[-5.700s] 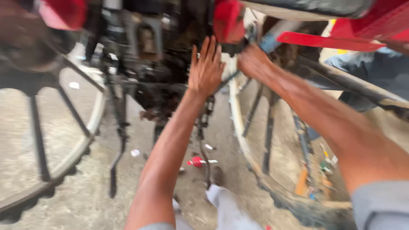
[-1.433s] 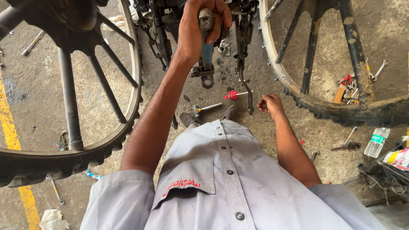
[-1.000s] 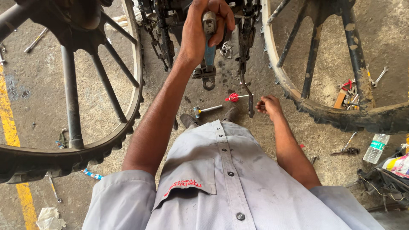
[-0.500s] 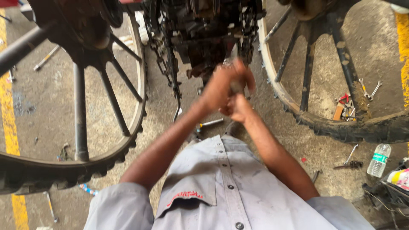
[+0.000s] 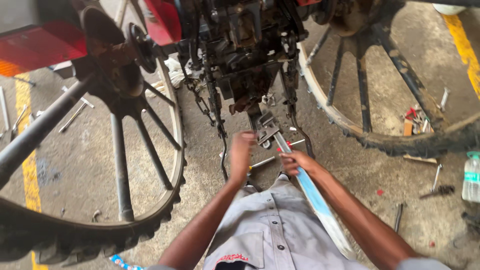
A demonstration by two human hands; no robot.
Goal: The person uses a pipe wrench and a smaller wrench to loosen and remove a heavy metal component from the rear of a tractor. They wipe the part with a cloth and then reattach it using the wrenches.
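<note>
position: the person sits on the grey concrete floor under the dark greasy underside of the machine, between its two large spoked wheels, so the mechanism hangs within arm's reach.
right hand: the right hand is clamped around the long blue-handled steel wrench, gripped partway along the shaft, which runs back over the grey shirt (the long handle looks suited to leverage).
wrench head: its jaw end sits against the dark metal fitting hanging from the machine; whether it is fully seated cannot be told.
left hand: the left hand is raised just beside the fitting, fingers loosely curled; contact with anything cannot be told.
surroundings: loose spanners lie on the floor near the right spoked wheel, and a clear plastic bottle stands at the right edge, well apart.
</note>
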